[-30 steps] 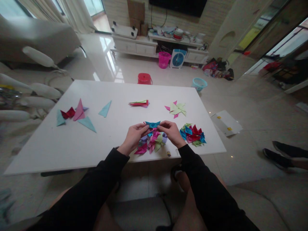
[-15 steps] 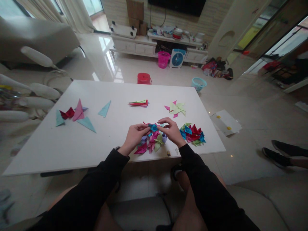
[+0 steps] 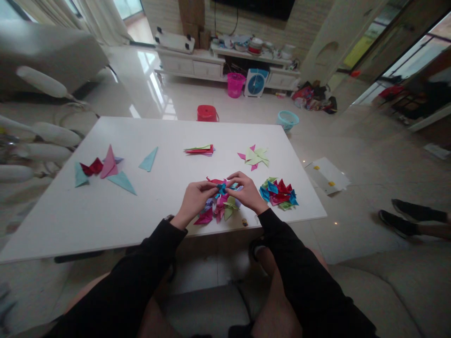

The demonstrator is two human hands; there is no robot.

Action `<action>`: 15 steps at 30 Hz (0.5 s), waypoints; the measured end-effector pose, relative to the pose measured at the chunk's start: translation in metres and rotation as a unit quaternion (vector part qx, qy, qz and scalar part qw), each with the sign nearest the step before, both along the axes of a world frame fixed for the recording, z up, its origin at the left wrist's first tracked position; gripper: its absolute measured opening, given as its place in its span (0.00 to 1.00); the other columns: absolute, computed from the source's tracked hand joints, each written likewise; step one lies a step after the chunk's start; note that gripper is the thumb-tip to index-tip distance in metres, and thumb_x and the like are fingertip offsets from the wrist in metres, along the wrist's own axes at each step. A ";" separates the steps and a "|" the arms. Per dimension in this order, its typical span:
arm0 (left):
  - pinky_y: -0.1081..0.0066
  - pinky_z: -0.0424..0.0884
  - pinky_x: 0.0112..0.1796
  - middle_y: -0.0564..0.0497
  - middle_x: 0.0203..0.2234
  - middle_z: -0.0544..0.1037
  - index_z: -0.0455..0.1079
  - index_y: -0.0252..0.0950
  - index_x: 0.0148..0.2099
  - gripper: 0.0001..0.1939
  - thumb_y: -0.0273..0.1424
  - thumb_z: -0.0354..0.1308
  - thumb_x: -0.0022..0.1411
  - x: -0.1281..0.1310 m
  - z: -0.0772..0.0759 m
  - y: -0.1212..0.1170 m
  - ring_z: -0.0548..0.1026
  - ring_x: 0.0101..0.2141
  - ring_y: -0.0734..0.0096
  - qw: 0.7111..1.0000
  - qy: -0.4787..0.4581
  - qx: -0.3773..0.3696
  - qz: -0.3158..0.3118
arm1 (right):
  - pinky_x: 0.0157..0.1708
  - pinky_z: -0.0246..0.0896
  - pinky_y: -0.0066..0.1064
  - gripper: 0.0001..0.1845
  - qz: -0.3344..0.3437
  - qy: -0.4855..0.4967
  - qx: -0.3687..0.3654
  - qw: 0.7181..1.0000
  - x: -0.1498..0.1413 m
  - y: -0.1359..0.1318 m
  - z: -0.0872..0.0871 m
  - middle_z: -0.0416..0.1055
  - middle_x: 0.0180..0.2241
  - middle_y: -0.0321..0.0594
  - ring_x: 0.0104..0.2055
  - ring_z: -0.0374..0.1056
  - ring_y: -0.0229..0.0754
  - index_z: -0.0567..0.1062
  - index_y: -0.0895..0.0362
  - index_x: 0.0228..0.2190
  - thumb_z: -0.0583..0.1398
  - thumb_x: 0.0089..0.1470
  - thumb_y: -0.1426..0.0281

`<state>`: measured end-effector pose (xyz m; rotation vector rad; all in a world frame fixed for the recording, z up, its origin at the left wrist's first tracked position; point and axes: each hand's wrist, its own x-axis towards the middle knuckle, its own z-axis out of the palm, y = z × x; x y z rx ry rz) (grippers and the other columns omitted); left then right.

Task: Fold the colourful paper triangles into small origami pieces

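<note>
The blue paper (image 3: 221,189) is pinched between the fingertips of the left hand (image 3: 198,198) and the right hand (image 3: 246,191), both nearly closed. It is held over the near edge area of the table (image 3: 148,216), above the middle pile (image 3: 221,208).

White table (image 3: 155,206) — folded papers (image 3: 110,162) spread across it, a mixed-colour heap (image 3: 280,193) near one corner.

Glossy pale floor (image 3: 176,98); white cabinet (image 3: 192,63); grey sofa (image 3: 49,56); curtained window (image 3: 128,9).
</note>
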<state>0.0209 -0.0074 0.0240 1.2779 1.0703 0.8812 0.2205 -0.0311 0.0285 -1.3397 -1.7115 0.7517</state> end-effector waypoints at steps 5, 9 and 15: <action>0.62 0.79 0.42 0.44 0.32 0.85 0.82 0.33 0.37 0.12 0.35 0.69 0.51 -0.001 0.000 0.001 0.82 0.35 0.59 0.999 0.040 0.018 -0.007 | 0.43 0.65 0.34 0.06 0.006 -0.030 0.045 0.999 -0.002 -0.002 -0.002 0.73 0.39 0.40 0.44 0.70 0.42 0.78 0.55 0.26 0.66 0.50 0.78; 0.63 0.79 0.41 0.44 0.32 0.85 0.82 0.33 0.38 0.13 0.34 0.69 0.51 0.000 -0.001 0.001 0.82 0.35 0.59 0.999 0.030 0.003 -0.013 | 0.49 0.63 0.37 0.09 0.010 -0.056 0.064 0.996 -0.004 -0.002 -0.006 0.73 0.39 0.39 0.45 0.69 0.43 0.77 0.54 0.25 0.66 0.50 0.79; 0.63 0.79 0.39 0.45 0.31 0.85 0.82 0.33 0.38 0.12 0.33 0.68 0.51 0.001 -0.006 0.002 0.82 0.35 0.59 0.998 0.053 0.012 -0.021 | 0.48 0.62 0.37 0.09 0.015 -0.086 0.068 0.994 -0.001 -0.004 -0.009 0.73 0.38 0.39 0.45 0.68 0.44 0.76 0.54 0.25 0.66 0.50 0.79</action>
